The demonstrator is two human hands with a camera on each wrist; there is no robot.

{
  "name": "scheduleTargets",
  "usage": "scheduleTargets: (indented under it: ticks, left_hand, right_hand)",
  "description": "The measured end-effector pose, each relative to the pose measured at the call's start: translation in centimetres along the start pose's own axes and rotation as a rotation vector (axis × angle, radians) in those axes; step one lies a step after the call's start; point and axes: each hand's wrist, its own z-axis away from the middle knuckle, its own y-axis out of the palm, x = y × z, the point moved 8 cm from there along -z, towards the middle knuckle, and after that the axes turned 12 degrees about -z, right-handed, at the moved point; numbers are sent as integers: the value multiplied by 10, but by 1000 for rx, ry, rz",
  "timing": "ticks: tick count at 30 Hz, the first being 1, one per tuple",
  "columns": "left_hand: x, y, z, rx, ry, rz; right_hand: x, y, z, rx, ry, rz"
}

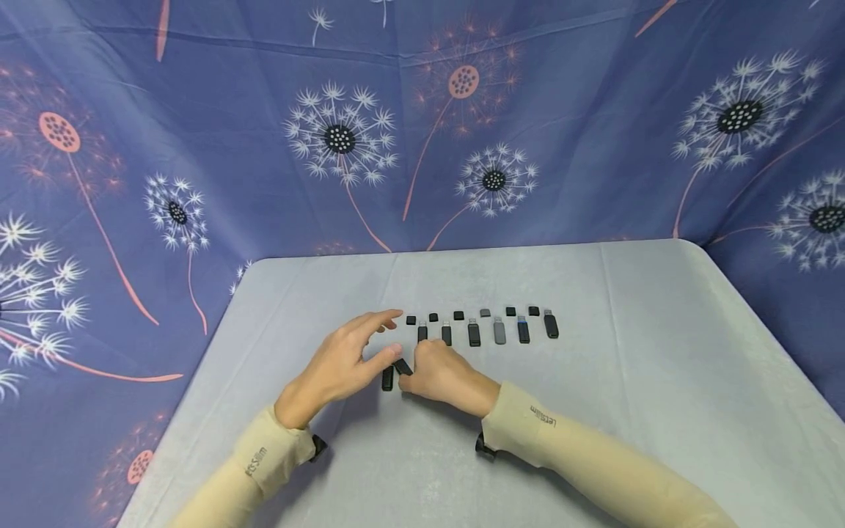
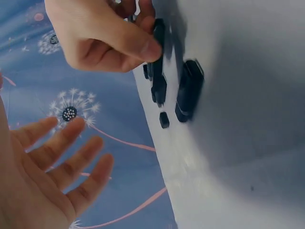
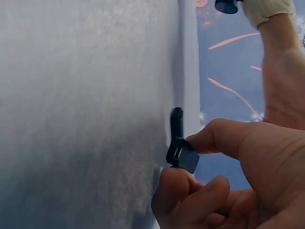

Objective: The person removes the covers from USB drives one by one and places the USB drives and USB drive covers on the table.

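Observation:
My right hand (image 1: 444, 372) pinches a black USB stick (image 1: 403, 367) between thumb and fingers, just above the table. In the right wrist view this USB stick (image 3: 188, 158) sits at the fingertips; part of it is hidden. My left hand (image 1: 339, 359) hovers to its left with fingers spread, thumb tip close to the stick. The left wrist view shows that left hand (image 2: 52, 176) holding nothing. Another black USB stick (image 1: 387, 379) lies on the table below the left thumb.
Beyond the hands runs a row of USB sticks with bare plugs, among them a grey one (image 1: 499, 331), a blue-tipped one (image 1: 524, 331) and a black one (image 1: 551, 325) at the right end. Small caps (image 1: 458, 315) lie behind them. A patterned cloth (image 1: 422, 147) hangs behind the pale table (image 1: 660, 411).

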Motion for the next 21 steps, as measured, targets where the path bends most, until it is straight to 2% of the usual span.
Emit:
scheduleTargets:
  ticks: [3,6,15,18,21]
  left_hand:
    - [0,2,-2,-2,-50,39]
    - [-2,3,-3,-7,-72,62]
    - [-20,-1,-9,2,-87,145]
    - [-25,-6,-10,-21,-94,169]
    - [-31,-12,-11,-50,-73,171]
  right_hand:
    - [6,-8,8,-23,-66,-26]
    - [12,-19,16,-50,-130,-48]
    - [28,-50,40,-174,-261,-84]
    - [34,-57,48,-191,-302,-112]
    - [39,-63,55,-210,-352,-138]
